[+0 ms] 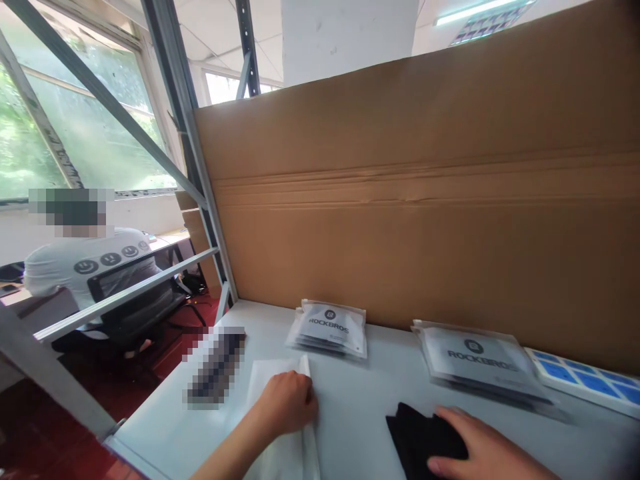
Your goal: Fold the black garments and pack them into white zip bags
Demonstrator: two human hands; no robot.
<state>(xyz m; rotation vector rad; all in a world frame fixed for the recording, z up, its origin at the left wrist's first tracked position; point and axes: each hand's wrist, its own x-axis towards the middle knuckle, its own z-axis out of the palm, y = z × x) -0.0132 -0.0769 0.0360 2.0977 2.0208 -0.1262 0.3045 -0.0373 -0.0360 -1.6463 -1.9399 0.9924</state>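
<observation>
Along the counter's [360, 407] near edge, my left hand [285, 403] presses flat on a white bag [265, 393], not pinching. My right hand [487, 443] lies spread on a black cloth [415, 440], below a sealed packet [480, 357].

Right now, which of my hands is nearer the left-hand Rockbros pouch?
Left. Your left hand rests on a white sheet just in front of the ROCKBROS pouch. Your right hand is farther off to its right, on black fabric.
</observation>
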